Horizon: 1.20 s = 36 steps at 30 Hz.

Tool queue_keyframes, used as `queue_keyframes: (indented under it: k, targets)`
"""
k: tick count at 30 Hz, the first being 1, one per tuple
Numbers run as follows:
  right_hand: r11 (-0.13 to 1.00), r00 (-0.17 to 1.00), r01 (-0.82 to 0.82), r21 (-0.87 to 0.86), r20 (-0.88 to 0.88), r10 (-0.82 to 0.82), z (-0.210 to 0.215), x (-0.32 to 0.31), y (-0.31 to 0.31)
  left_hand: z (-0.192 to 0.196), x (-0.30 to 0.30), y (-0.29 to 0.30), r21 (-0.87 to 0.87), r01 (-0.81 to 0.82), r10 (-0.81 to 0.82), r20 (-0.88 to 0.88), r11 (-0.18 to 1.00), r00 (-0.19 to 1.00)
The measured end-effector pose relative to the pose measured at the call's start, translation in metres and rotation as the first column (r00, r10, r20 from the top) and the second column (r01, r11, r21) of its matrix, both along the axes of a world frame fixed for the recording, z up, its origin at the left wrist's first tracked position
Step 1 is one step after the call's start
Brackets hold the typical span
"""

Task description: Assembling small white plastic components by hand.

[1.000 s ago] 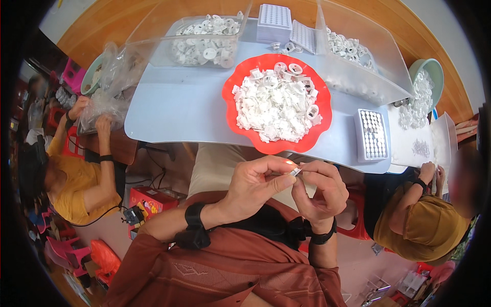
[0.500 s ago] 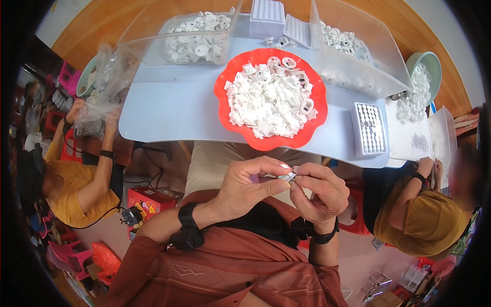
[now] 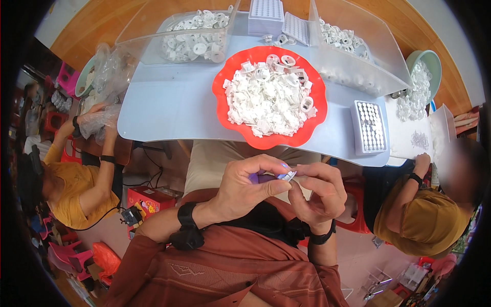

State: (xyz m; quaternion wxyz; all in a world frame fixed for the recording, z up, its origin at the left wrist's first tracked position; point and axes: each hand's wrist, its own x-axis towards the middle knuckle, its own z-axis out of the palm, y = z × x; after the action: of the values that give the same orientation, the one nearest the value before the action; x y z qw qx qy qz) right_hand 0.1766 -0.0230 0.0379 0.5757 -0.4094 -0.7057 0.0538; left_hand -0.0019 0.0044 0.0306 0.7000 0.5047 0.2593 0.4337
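Above my lap, just off the table's near edge, my left hand (image 3: 246, 180) pinches a small white plastic part (image 3: 288, 176) between thumb and index finger. A purple tint shows on the inner side of its fingers. My right hand (image 3: 322, 190) is closed around the part's other end, its curled fingertips against it; whether something tiny sits between them is hidden. Beyond my hands stands a red scalloped bowl (image 3: 223, 110), heaped with white plastic pieces (image 3: 266, 105), some with round rings.
On the blue table (image 3: 169, 102) stand two clear bins, left (image 3: 148, 38) and right (image 3: 378, 77), with white parts. A tray of round white-topped pieces (image 3: 370, 128) lies at right; lilac racks (image 3: 266, 18) stand at the back. Co-workers sit left (image 3: 84, 192) and right (image 3: 424, 220).
My right fingers have shifted slightly on the small white part, which stays in my left pinch. The tint on my left fingers has turned more purple. The left co-worker's hands have moved with the plastic bag.
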Motion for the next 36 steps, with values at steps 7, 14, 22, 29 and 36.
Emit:
queue_keyframes:
  k: [7,14,22,29,36]
  targets:
    - [0.999,0.999,-0.032,0.015,-0.039,0.033,-0.003,-0.005,-0.001,-0.002,0.002,-0.001,-0.028,-0.043,0.044,0.034,0.999,0.998]
    - [0.999,0.996,-0.034,-0.024,-0.079,0.032,-0.004,-0.013,-0.003,-0.002,0.0,0.0,0.015,-0.076,0.076,0.022,0.997,0.997]
    - [0.998,0.998,-0.059,-0.026,-0.004,0.059,0.002,-0.013,0.003,-0.005,-0.007,0.003,-0.031,-0.043,0.043,0.009,0.999,0.999]
    - [0.977,0.989,-0.061,-0.204,0.122,0.087,0.036,-0.004,0.025,0.002,-0.021,0.001,-0.237,-0.029,0.049,0.077,0.971,0.996]
    - [0.901,0.908,0.118,-0.417,0.412,0.071,0.045,-0.006,0.079,0.008,-0.031,0.002,-0.285,-0.068,0.117,0.16,0.956,0.98]
